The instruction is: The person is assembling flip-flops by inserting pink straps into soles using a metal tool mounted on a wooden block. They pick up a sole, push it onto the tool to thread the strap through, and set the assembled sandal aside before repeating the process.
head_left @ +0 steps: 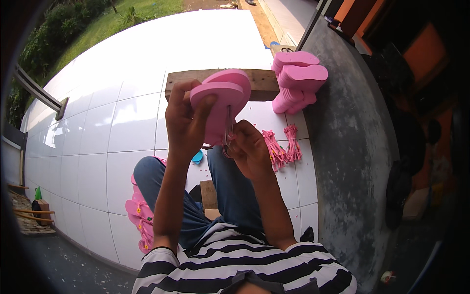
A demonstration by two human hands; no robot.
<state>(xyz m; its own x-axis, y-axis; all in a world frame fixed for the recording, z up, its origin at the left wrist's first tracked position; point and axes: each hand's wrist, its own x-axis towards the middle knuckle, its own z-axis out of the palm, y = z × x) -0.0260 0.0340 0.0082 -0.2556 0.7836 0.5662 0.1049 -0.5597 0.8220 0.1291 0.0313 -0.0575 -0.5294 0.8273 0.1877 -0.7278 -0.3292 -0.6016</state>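
My left hand [187, 115] grips a pair of pink foam flip-flop soles [220, 98], thumb on the near face and fingers behind. The two soles overlap, one slightly behind the other, raised above my knees. Against their lower right side my right hand [249, 149] is closed on a thin metal tool [229, 125]. Its shaft lies upright along the sole, and a wire loop shows by my fingers; its tip is too small to make out. Just right of that hand, bundles of pink flip-flop straps [276, 151] lie on the white tiles.
A wooden beam [263, 84] stands behind the soles. Stacked pink soles [304, 73] rise at the right, near the grey floor [342, 147]. Flip-flops with straps [139, 210] lie beside my left leg. A blue round object [197, 157] is on the tiles between my knees.
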